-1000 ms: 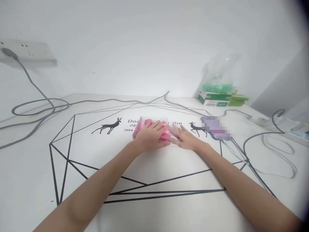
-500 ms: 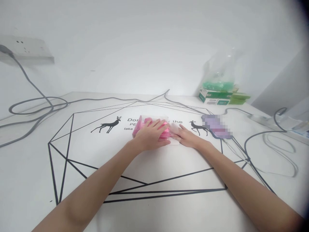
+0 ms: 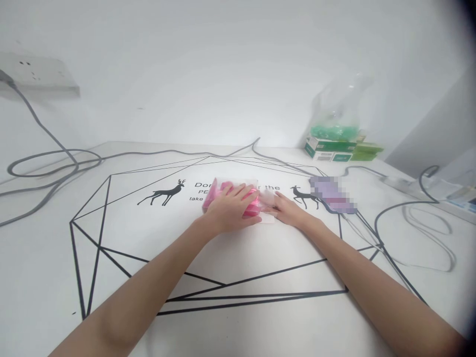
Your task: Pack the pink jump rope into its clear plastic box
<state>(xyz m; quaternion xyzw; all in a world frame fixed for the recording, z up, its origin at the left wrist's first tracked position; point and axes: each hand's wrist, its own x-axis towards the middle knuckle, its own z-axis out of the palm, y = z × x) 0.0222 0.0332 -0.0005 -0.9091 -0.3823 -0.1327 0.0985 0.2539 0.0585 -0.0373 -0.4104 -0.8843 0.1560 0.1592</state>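
Observation:
A small clear plastic box (image 3: pixel 211 197) with bright pink contents lies on the white table, at mid-picture. My left hand (image 3: pixel 231 208) is laid over its top and near side, fingers curved across it, holding it down. At the right end, a clear flap (image 3: pixel 267 198) sticks out from the box. My right hand (image 3: pixel 288 209) has its fingers on this flap and end, gripping it. The palm side of both hands is hidden, and the pink contents are partly covered by my left hand.
A phone with a blurred screen (image 3: pixel 332 194) lies to the right, cables near it. Behind it, a clear bag with green contents (image 3: pixel 334 132) sits on green-white boxes (image 3: pixel 330 146). Grey cable (image 3: pixel 167 151) runs along the wall; a socket panel (image 3: pixel 33 72) is at upper left.
The camera view has shifted slightly. Both hands stay on the box, with the right fingers moved only a little at the flap end.

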